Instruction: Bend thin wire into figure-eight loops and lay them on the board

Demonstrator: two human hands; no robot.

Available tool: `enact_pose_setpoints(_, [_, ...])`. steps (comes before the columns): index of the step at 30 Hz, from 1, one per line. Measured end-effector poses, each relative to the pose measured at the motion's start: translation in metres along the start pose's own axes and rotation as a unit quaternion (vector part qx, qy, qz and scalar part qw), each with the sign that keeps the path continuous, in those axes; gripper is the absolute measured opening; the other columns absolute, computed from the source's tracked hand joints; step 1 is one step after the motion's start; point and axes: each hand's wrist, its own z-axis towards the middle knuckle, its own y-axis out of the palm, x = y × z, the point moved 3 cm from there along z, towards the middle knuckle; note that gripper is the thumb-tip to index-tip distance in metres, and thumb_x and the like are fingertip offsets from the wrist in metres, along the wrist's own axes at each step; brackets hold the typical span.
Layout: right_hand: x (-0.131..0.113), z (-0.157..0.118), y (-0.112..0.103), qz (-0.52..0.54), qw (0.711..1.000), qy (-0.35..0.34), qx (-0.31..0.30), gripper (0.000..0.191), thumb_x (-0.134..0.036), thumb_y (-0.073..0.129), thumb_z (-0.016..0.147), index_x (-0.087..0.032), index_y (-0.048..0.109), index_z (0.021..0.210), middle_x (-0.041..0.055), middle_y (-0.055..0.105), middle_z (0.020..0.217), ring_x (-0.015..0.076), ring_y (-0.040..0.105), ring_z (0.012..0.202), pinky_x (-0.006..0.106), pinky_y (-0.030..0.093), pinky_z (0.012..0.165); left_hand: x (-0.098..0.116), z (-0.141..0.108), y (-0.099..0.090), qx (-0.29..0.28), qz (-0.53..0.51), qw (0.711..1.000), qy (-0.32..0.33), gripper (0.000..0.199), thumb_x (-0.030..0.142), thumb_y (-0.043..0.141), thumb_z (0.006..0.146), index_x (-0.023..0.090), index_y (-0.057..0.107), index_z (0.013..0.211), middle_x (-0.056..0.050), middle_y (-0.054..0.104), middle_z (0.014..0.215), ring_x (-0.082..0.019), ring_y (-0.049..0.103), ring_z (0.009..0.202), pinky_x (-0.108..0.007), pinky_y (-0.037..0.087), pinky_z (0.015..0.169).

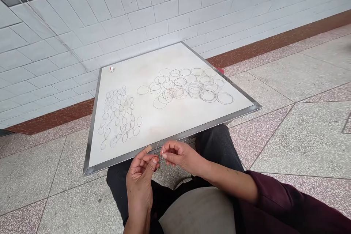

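Observation:
A thin wire loop [157, 147] shows between my hands, just off the near edge of the table. My left hand [142, 172] pinches part of it between thumb and index finger, and a tan wrap covers one of its fingertips. My right hand [182, 157] is closed on the wire too, thumb against fingers, a little to the right. On the white tabletop, many thin wire rings [225, 98] overlap at the middle and right. Smaller twisted wire loops [137, 126], some shaped like a figure eight, lie in rows at the left.
The white table [131, 65] has a grey metal rim and stands against a tiled wall [153, 16]. A small white and red item [112, 69] sits at its far left corner. Dark-trousered legs are under the near edge.

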Motion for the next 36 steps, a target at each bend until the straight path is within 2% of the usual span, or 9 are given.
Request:
enact_pose_setpoints(12, [-0.002,-0.001,0.004,-0.028,1.0,-0.005,0.0,0.02,-0.037,0.067,0.081,-0.019,0.059,0.082,-0.0034,0.058,0.064,0.012,0.056,0.058,0.027,0.047,0.059,-0.004,0.002,0.001,-0.015,0.019,0.999,0.028,0.047,0.029,0.083,0.071,0.024,0.068,0.115,0.003,0.067,0.078,-0.012,0.06,0.076,-0.025,0.049,0.079])
enact_pose_setpoints(24, [0.004,0.001,0.006,0.023,0.999,-0.02,0.009,0.029,-0.045,0.07,0.079,-0.018,0.06,0.084,-0.0006,0.063,0.071,0.0122,0.056,0.064,0.026,0.045,0.057,-0.005,0.001,0.005,-0.009,0.017,1.0,-0.007,0.051,0.03,0.084,0.069,0.02,0.066,0.116,0.0,0.073,0.079,-0.014,0.067,0.074,-0.03,0.054,0.081])
enact_pose_setpoints(31, [0.005,0.001,0.006,0.022,1.0,-0.019,0.008,0.026,-0.042,0.069,0.08,-0.018,0.06,0.084,-0.0029,0.06,0.068,0.0101,0.053,0.06,0.025,0.044,0.056,-0.006,0.003,0.004,0.01,0.011,1.0,0.007,0.049,0.028,0.084,0.067,0.02,0.068,0.113,0.001,0.072,0.079,-0.013,0.066,0.075,-0.027,0.054,0.079])
enact_pose_setpoints(36, [0.006,0.001,0.006,0.02,0.999,-0.027,0.013,0.024,-0.04,0.067,0.082,-0.017,0.06,0.085,-0.0025,0.059,0.068,0.011,0.055,0.062,0.025,0.045,0.056,-0.013,0.007,0.006,-0.002,0.022,1.0,-0.002,0.052,0.029,0.084,0.068,0.019,0.066,0.116,0.0,0.073,0.081,-0.013,0.067,0.074,-0.029,0.054,0.081])
